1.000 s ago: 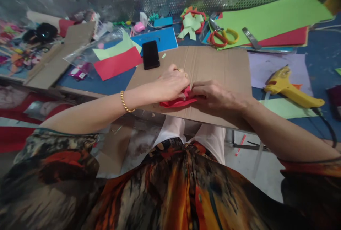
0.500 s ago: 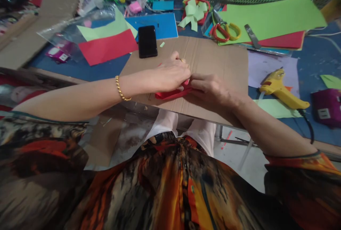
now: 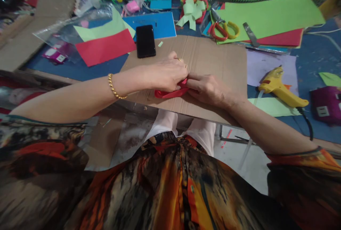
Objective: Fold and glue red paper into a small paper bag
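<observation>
A folded or looped red paper strip (image 3: 172,93) lies low over a brown cardboard sheet (image 3: 213,55) in front of me. My left hand (image 3: 170,71) bends over the strip from above, its fingers curled and closed on it. Close beside it on the right, my right hand (image 3: 207,87) pinches the strip's right end between thumb and fingers. The fingertips of both hands nearly meet, and they partly hide the red paper. A black phone (image 3: 145,41) rests at the cardboard's back left edge.
Red-and-yellow-handled scissors (image 3: 225,31) and a metal blade (image 3: 250,34) lie on green sheets (image 3: 271,16) at the back right. A yellow glue gun (image 3: 282,87) sits right, near a purple box (image 3: 326,105). Red paper (image 3: 105,47) and a green paper bow (image 3: 191,12) are behind.
The view has shifted slightly. Both hands have moved a little left, and more of the red strip shows below my left fingers, its loop more opened.
</observation>
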### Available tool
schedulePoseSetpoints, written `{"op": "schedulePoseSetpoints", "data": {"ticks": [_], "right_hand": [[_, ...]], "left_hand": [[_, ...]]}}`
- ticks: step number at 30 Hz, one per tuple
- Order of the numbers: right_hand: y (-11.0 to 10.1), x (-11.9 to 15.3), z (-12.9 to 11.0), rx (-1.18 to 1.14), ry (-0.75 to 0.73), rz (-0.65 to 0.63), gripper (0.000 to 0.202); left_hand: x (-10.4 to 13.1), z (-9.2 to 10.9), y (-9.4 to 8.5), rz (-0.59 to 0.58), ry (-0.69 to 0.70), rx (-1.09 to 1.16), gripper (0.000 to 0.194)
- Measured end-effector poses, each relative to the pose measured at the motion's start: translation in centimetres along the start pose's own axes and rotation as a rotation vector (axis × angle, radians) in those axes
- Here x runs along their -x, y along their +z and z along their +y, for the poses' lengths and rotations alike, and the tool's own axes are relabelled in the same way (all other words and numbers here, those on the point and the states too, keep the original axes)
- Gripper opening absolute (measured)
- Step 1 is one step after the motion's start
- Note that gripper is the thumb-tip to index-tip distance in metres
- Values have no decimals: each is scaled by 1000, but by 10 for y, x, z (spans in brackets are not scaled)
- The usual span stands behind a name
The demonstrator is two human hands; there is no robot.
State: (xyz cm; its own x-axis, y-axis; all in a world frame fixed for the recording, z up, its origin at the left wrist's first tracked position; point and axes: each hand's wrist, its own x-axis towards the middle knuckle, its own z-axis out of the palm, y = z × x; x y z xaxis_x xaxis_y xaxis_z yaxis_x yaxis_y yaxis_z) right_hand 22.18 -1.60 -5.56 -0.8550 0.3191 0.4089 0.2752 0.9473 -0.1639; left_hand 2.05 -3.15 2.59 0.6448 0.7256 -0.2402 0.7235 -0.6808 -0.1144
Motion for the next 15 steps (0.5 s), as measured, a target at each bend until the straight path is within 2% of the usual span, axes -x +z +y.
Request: {"op": "schedulePoseSetpoints", "data": {"ticks": [5, 11, 15], "right_hand": [[-2, -1, -1, 3, 33, -24, 19], [-8, -3, -9, 184, 109, -97, 24], [-10, -5, -20, 278, 157, -94, 27]], "left_hand": [[2, 3, -2, -25, 1, -97, 21], [-1, -1, 3, 6, 30, -99, 19], [-3, 1, 0, -46, 20, -167, 26]]}}
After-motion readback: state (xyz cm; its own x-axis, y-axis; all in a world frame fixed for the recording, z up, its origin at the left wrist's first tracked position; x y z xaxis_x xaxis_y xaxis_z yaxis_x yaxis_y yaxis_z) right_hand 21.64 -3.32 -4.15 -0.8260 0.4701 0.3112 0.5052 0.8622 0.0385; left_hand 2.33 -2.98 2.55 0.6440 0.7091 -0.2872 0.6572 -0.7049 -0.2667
